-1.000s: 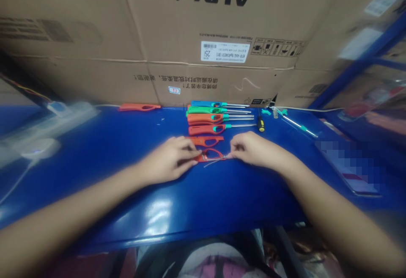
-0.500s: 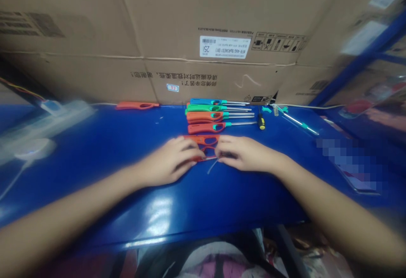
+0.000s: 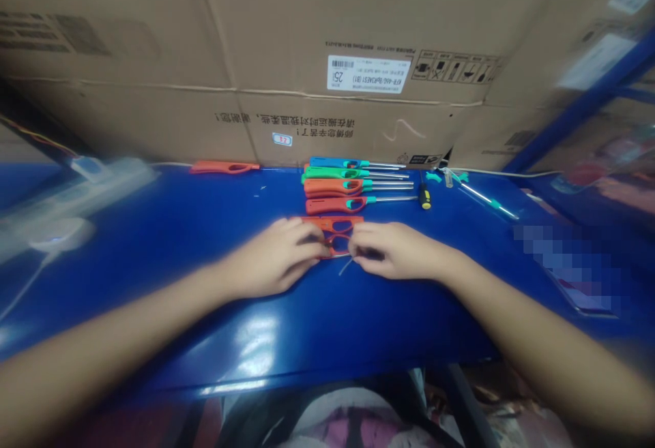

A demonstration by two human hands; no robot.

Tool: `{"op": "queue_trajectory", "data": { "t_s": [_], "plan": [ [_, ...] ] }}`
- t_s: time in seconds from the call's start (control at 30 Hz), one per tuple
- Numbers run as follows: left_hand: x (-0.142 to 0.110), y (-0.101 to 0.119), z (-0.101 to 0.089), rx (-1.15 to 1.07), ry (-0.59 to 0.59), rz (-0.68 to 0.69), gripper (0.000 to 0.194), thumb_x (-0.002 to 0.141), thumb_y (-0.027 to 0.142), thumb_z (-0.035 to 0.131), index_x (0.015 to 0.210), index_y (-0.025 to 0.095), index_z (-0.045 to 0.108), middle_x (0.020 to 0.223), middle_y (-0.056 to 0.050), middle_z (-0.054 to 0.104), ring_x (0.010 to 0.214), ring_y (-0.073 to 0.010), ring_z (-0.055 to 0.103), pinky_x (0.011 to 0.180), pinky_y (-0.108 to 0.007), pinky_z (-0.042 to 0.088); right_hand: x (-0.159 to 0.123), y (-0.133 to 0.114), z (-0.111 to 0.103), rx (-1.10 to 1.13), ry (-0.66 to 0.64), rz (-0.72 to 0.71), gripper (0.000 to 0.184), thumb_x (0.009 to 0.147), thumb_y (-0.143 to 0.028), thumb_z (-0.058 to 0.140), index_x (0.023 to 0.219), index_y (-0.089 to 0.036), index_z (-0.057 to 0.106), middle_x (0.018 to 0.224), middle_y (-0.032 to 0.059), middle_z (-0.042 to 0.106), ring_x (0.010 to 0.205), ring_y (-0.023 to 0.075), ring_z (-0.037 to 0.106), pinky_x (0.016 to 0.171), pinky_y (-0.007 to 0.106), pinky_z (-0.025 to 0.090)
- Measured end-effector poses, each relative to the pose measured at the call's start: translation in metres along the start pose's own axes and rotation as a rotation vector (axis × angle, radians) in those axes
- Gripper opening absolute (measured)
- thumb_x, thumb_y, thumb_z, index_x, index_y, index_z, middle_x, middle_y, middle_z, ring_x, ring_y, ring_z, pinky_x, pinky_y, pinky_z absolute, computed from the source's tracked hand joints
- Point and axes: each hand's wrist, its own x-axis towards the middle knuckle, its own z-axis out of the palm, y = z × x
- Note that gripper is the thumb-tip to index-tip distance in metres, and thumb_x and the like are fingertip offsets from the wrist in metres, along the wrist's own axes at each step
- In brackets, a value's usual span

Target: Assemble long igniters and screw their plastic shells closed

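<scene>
My left hand (image 3: 291, 255) is closed around the handle end of an orange lighter casing (image 3: 338, 244) on the blue table. At the casing's other end my right hand (image 3: 383, 249) pinches with its fingertips; what lies inside them is hidden. A thin pale strip (image 3: 346, 266) sticks out below the right fingertips. Just behind both hands lies another orange casing half (image 3: 342, 224), partly covered by the left fingers. Beyond it a red-orange gas lighter (image 3: 332, 204) with a metal tube lies across the table.
Further back are an orange-red lighter (image 3: 327, 187), a green lighter (image 3: 327, 174) and a blue one (image 3: 332, 161). A yellow-black screwdriver (image 3: 424, 197) stands by their tips. Loose metal tubes (image 3: 481, 196) lie right, an orange casing (image 3: 225, 167) left. A cardboard sheet (image 3: 276, 39) stands behind.
The whole view has shifted slightly. Both hands stay at the casing; the right fingers have moved very little, and the rear casing half shows a little more at its right end.
</scene>
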Motion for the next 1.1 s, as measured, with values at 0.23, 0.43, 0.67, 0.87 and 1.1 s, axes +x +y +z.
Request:
{"op": "queue_trajectory", "data": {
  "t_s": [0.23, 0.43, 0.67, 0.87, 1.1],
  "plan": [
    [0.0005, 0.0009, -0.0009, 0.062, 0.010, 0.036, 0.029, 0.104, 0.025, 0.044, 0.124, 0.027, 0.065, 0.124, -0.009, 0.062, 0.105, -0.0255, 0.058, 0.084, -0.038, 0.041, 0.0039, -0.0026, 0.0047, -0.027, 0.078, 0.127, 0.012, 0.089, -0.023, 0.063, 0.081, -0.020, 0.054, 0.078, -0.0019, 0.060, 0.063, 0.0111, 0.047, 0.059, 0.024, 0.030],
    [0.0009, 0.0008, 0.0005, 0.001, 0.007, 0.003, 0.027, 0.103, 0.025, 0.046, 0.122, 0.027, 0.066, 0.120, -0.007, 0.065, 0.105, -0.0239, 0.059, 0.087, -0.037, 0.041, 0.0044, 0.0011, 0.0068, -0.070, 0.044, 0.030, 0.008, 0.098, -0.024, 0.055, 0.095, -0.021, 0.062, 0.092, 0.0016, 0.066, 0.072, 0.0133, 0.055, 0.064, 0.024, 0.035],
    [-0.0002, -0.0002, 0.0005, -0.017, 0.013, 0.014, 0.028, 0.104, 0.024, 0.046, 0.124, 0.027, 0.065, 0.125, -0.007, 0.066, 0.109, -0.0234, 0.060, 0.092, -0.037, 0.040, 0.0057, 0.0040, 0.0075, -0.112, 0.026, 0.048, 0.016, 0.102, -0.029, 0.050, 0.096, -0.020, 0.062, 0.090, 0.0030, 0.067, 0.073, 0.0153, 0.056, 0.066, 0.026, 0.036],
    [0.0001, -0.0011, 0.0010, -0.019, 0.021, 0.024, 0.028, 0.104, 0.025, 0.045, 0.125, 0.026, 0.064, 0.125, -0.007, 0.066, 0.109, -0.0239, 0.060, 0.091, -0.037, 0.041, 0.0065, 0.0024, 0.0080, -0.138, 0.014, 0.070, 0.017, 0.103, -0.027, 0.048, 0.095, -0.019, 0.060, 0.088, 0.0032, 0.066, 0.071, 0.0152, 0.054, 0.064, 0.026, 0.033],
    [0.0000, -0.0019, 0.0016, -0.024, 0.025, 0.028, 0.029, 0.104, 0.025, 0.045, 0.125, 0.026, 0.064, 0.123, -0.007, 0.066, 0.108, -0.0239, 0.060, 0.091, -0.038, 0.042, 0.0067, 0.0050, 0.0086, -0.036, 0.078, 0.062, 0.014, 0.100, -0.027, 0.053, 0.091, -0.019, 0.061, 0.084, 0.0023, 0.065, 0.072, 0.0145, 0.055, 0.066, 0.025, 0.036]
  ]
}}
